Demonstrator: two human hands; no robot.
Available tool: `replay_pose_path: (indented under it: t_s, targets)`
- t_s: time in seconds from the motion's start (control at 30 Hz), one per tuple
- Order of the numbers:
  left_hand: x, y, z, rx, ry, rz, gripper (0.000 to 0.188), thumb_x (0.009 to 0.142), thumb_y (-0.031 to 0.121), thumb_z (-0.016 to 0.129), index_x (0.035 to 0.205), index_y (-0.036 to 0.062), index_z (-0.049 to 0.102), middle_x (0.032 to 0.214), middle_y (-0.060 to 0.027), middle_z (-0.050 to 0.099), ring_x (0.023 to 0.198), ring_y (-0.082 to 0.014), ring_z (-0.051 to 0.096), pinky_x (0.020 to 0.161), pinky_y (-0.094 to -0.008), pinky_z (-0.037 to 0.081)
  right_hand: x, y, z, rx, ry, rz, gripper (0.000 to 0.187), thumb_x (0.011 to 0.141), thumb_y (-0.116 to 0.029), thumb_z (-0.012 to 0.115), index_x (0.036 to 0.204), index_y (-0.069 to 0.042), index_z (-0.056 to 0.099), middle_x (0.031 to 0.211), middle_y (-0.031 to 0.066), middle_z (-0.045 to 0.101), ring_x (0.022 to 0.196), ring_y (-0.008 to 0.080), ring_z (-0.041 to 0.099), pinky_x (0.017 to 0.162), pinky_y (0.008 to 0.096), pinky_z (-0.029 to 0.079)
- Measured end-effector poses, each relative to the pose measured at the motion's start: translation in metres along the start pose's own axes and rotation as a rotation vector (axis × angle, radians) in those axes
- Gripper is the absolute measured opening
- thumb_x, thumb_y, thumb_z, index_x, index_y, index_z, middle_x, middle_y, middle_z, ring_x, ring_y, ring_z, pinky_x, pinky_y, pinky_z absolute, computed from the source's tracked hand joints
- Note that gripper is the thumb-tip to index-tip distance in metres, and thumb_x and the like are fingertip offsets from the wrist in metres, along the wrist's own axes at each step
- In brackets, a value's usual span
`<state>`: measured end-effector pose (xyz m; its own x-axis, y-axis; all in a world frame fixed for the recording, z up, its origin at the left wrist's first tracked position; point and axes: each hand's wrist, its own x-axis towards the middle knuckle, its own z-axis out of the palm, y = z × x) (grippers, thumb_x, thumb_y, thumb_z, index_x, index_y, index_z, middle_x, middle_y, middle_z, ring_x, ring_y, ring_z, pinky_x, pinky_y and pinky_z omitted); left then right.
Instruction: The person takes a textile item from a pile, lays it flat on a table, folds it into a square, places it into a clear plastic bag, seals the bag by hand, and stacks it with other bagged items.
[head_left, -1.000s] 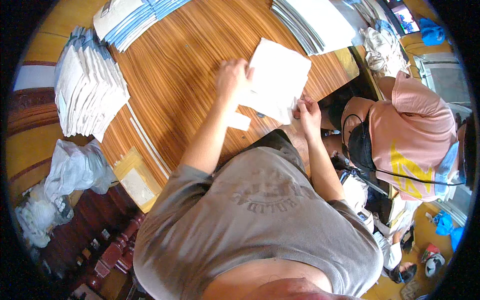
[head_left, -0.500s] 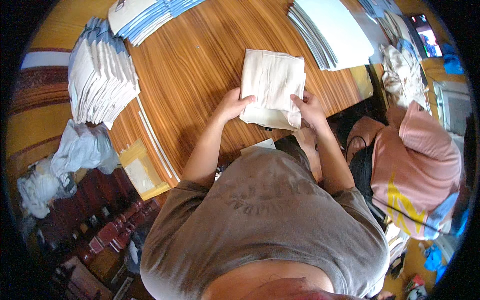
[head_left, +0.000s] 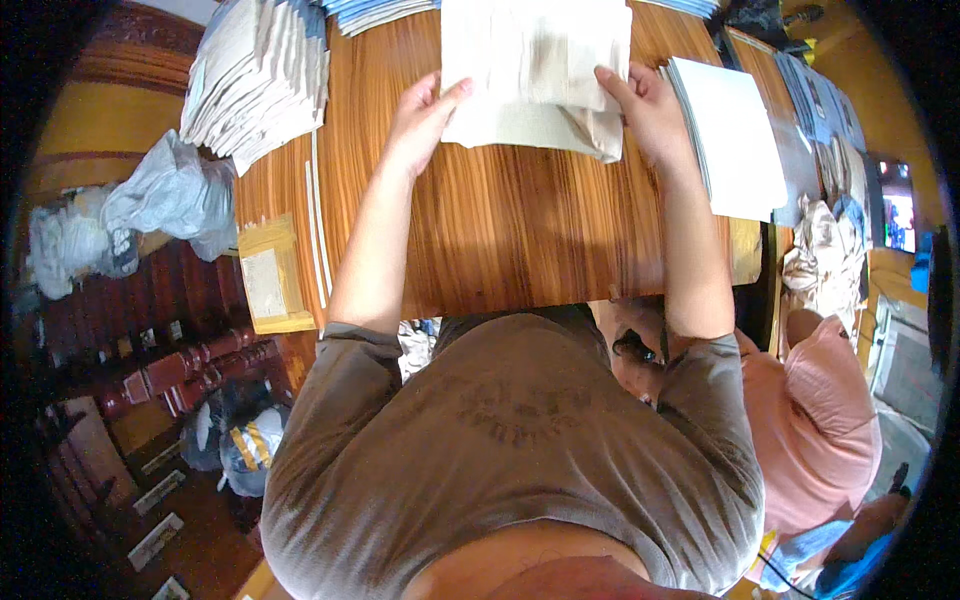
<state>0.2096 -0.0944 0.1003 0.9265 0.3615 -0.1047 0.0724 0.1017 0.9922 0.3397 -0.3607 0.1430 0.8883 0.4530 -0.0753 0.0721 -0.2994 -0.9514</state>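
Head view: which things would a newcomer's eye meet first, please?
The folded cream cloth at upper centre probably comes first, pinched at its sides by the left fingers and right fingers over the wood-grained table. Then come the thick stack of folded fabric at upper left and the pile of white sheets farther right.

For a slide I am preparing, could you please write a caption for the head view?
Left hand and right hand hold a folded cream cloth by opposite sides over a wood-grain table.

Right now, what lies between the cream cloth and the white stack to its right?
Between the cream cloth and white stack, the head view shows the right hand and some wooden tabletop.
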Motion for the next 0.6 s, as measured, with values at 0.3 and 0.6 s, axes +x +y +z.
replay_pose_path:
  t_s: [0.3,0.6]
  targets:
    - [-0.143,-0.136,0.001,0.021,0.046,-0.566,0.034,0.102,0.032,0.067,0.116,0.0013,0.070,0.102,-0.0110,0.073,0.084,-0.0206,0.071,0.060,-0.0338,0.064,-0.108,0.209,0.055,-0.134,0.006,0.077,0.032,0.093,-0.029,0.076,0.089,0.001,0.067,0.070,0.0125,0.063,0.063,0.0201,0.057,0.060,0.0385,0.048]
    - [-0.224,-0.129,0.015,0.626,0.404,0.051,0.034,0.090,0.036,0.079,0.095,0.0043,0.069,0.081,-0.0085,0.069,0.075,-0.0197,0.069,0.070,-0.0331,0.056,-0.172,0.151,0.027,-0.500,-0.067,-0.085,0.026,0.092,-0.022,0.079,0.101,0.001,0.072,0.083,0.0068,0.073,0.078,0.0130,0.066,0.074,0.0306,0.054]
